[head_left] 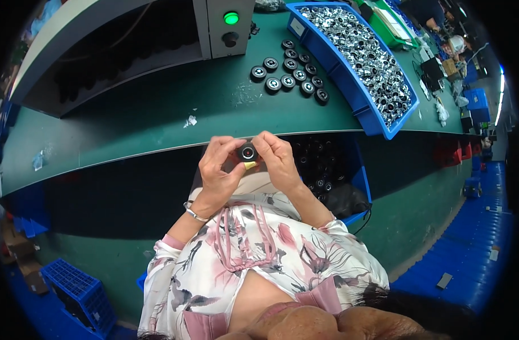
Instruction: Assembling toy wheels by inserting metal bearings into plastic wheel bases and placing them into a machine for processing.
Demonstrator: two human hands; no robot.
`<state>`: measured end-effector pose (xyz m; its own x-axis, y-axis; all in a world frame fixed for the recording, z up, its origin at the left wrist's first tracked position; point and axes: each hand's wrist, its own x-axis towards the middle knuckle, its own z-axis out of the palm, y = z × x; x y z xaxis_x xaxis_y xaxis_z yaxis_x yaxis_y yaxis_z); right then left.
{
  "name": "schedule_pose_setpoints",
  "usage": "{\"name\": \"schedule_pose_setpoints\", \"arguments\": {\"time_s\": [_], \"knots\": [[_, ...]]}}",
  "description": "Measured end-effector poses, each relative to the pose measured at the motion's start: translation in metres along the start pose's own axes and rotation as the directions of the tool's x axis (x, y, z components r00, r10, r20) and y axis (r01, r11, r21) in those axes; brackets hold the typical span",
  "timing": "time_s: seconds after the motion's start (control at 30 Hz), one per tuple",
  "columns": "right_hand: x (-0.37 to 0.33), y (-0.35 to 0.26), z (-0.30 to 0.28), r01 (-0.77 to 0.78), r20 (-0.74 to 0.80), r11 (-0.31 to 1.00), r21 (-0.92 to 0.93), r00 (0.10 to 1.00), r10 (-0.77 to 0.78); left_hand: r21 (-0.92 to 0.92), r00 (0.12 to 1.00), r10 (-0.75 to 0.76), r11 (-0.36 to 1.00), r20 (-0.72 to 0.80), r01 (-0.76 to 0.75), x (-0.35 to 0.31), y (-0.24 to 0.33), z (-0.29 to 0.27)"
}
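Between my two hands, just off the table's near edge, is a round black part [247, 152] with a pale ring on its face. The fingers of my left hand [217, 167] are closed on its left side. A small yellow piece [250, 165] shows at my left thumb; whether it is a finger cover or a separate thing I cannot tell. My right hand [276, 158] pinches the part from the right. On the green table [174, 122] ahead lie several similar round black parts [290, 64], loosely grouped.
A blue bin [350, 79] full of shiny clear-and-metal pieces stands at the far right of the table. A grey machine [226, 34] with a lit green button is at the far left. Below the edge, a blue bin [366, 187] holds more black parts. Plastic scraps [190, 120] lie on the table.
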<state>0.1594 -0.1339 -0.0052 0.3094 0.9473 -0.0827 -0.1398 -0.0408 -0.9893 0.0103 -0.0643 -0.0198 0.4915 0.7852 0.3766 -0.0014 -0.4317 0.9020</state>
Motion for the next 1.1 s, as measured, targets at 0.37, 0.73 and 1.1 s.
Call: {"name": "schedule_pose_setpoints", "arguments": {"time_s": [0.37, 0.73, 1.1], "knots": [[0.022, -0.013, -0.008, 0.291, 0.072, 0.898, -0.331, 0.956, -0.283, 0.094, 0.997, 0.076, 0.993, 0.009, -0.076, 0.011, 0.006, 0.001], [0.018, -0.028, -0.026, 0.337, 0.083, 0.936, -0.103, 0.941, -0.329, -0.636, 0.937, -0.334, 0.701, 0.106, 0.322, 0.028, 0.019, 0.018], [0.027, -0.026, -0.034, 0.6, 0.16, 0.566, -0.565, 0.753, -0.638, -0.791, 0.828, -0.462, 0.352, 0.318, 0.5, 0.028, 0.007, 0.022]]}}
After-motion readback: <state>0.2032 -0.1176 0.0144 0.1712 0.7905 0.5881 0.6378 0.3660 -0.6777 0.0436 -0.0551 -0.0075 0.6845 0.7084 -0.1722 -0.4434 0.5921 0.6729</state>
